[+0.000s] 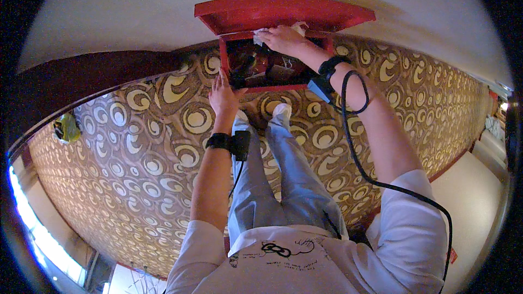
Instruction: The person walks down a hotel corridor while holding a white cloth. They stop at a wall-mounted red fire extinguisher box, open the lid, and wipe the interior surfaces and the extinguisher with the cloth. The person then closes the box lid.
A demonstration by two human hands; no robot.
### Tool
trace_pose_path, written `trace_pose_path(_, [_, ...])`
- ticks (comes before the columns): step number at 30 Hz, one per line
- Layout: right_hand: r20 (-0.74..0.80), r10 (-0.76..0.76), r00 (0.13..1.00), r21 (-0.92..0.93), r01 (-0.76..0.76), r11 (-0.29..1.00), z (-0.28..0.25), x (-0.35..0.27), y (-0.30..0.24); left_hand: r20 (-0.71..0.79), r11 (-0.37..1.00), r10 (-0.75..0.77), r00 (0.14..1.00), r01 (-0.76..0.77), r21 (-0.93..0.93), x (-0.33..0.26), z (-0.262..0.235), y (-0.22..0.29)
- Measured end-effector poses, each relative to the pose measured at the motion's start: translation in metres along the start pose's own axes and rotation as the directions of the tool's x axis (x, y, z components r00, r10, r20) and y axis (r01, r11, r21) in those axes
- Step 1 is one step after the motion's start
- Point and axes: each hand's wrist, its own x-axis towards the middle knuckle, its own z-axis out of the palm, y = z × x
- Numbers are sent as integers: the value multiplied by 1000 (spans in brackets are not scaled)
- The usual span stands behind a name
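Note:
A red box (250,89) stands open on the carpet in front of my feet, its red lid (283,15) tipped back against the wall. My right hand (284,40) presses a crumpled white cloth (258,38) onto the back rim, just below the lid. At the box's front left corner lies my left hand (222,97), fingers stretched along the side wall and thumb toward the front edge. Inside the box are dark red cylinders (286,68) with pale markings, like fire extinguishers, and black parts beside them. Shadow hides much of the inside.
Patterned carpet (163,147) spreads around me, with a pale wall (136,11) behind the box. A dark brown panel (109,76) runs along the left. A yellow-green bag (66,128) lies far left. A black cable (376,182) hangs from my right wrist.

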Motion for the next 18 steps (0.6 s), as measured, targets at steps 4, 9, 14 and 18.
trace_pose_path(4, [-84, 81, 993, 81, -75, 994, -3, -24, 13, -14, 1000, 7, 1000, -6, 21, 0, -2, 5])
trace_pose_path(9, [76, 209, 975, 60, -214, 975, -2, -43, 22, -54, 1000, 19, 998, -17, 25, 0, 0, 2])
trace_pose_path(14, [-31, 247, 968, 136, -241, 961, 6, -49, 28, -35, 999, -10, 999, 8, -52, 3, 2, -5])
trace_pose_path(18, [-145, 196, 970, 35, -193, 981, 4, -60, 33, -77, 1000, 22, 997, -20, 22, 6, 2, -6])
